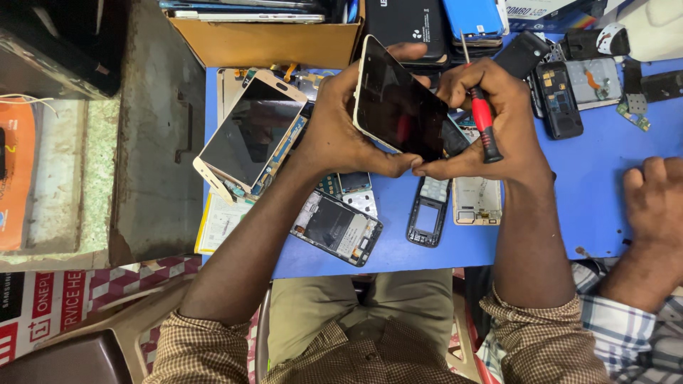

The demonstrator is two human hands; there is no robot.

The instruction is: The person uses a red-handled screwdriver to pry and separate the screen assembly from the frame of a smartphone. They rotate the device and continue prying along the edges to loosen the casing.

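My left hand (340, 124) and my right hand (491, 121) together hold a smartphone (398, 103) with a dark screen and a pale gold frame, lifted above the blue table (590, 192). The left hand grips its left edge; the right hand's thumb presses at its lower right corner. My right hand also grips a screwdriver (484, 124) with a red and black handle, its thin shaft pointing up and away. Below the hands lie phone parts.
An opened gold phone with its screen lifted (249, 139) lies at the left. Bare phone frames (428, 217), a circuit-board back (336, 227) and dismantled handsets (558, 99) litter the table. A cardboard box (263, 35) stands behind. Another person's hand (654, 199) rests at the right edge.
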